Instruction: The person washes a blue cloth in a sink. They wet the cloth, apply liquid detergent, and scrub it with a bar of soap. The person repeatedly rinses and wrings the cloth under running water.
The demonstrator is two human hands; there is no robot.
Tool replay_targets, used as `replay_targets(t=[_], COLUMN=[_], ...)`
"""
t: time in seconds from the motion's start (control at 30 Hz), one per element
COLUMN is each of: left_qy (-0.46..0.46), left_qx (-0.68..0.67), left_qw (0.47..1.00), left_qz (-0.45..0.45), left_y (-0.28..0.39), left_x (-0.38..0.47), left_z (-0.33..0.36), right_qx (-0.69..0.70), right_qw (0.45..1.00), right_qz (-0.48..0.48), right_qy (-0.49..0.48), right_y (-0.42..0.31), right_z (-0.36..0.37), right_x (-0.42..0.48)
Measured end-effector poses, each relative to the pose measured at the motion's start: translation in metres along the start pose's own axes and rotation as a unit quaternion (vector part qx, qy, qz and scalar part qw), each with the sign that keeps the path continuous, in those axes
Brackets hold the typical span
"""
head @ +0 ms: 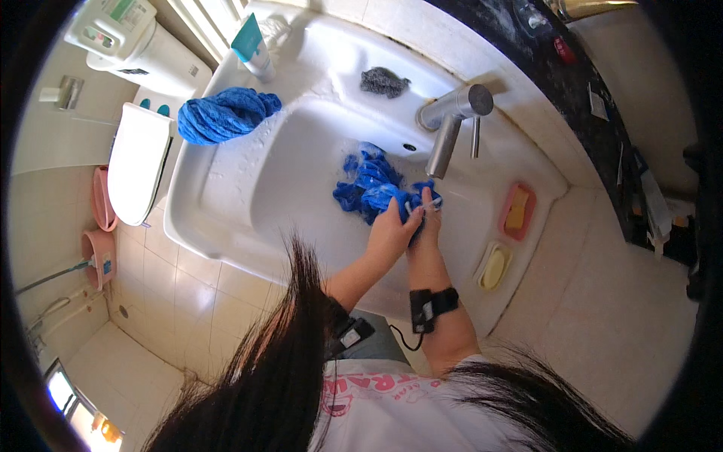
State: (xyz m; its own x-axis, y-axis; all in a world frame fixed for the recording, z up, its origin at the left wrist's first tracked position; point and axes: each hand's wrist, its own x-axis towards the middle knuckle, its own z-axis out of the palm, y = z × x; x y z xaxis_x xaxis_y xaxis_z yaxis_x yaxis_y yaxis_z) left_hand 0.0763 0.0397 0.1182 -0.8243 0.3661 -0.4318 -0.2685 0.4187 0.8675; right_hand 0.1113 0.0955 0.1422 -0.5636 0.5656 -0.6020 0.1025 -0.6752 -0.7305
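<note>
A wet blue cloth (pixel 371 179) lies bunched in the basin of the white washbasin (pixel 294 237), with suds on parts of it. My left hand (pixel 392 229) grips its near right end, thumb and fingers pressed into the fabric. On the same bunched end, my right hand (pixel 430 223) is closed from the other side, touching or almost touching the left. Some white foam shows around the fingers. The metal faucet (pixel 446 138) reaches over the basin just beyond my hands. Fabric hides part of the fingers of both hands.
A twisted blue towel (pixel 226 114) rests on the basin's left ledge, near a teal-capped tube (pixel 254 51). Dark steel wool (pixel 384 82) sits on the back ledge. At right are a pink soap dish (pixel 517 212) and a pale soap dish (pixel 494 266). A toilet (pixel 138 164) stands left.
</note>
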Motion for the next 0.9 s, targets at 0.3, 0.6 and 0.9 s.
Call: replay_targets(t=[0.3,0.6,0.9], left_qy=[-0.061,-0.074,0.062], left_qx=[0.023,-0.461,-0.126], left_qw=[0.998,0.873,0.983], left_qz=[0.011,-0.140,-0.117], left_y=[0.019,-0.011,0.018], left_x=[0.002,0.009,-0.006], left_z=[-0.007,-0.027,0.007], right_qx=[-0.037,-0.077,-0.192], right_qw=[0.998,0.996,0.978], right_qz=[0.007,-0.001,-0.062], right_qy=[0.053,0.049,0.053], right_y=[0.000,-0.021,0.007], right_z=[0.001,-0.020,-0.027], right_x=[0.005,0.022,-0.005])
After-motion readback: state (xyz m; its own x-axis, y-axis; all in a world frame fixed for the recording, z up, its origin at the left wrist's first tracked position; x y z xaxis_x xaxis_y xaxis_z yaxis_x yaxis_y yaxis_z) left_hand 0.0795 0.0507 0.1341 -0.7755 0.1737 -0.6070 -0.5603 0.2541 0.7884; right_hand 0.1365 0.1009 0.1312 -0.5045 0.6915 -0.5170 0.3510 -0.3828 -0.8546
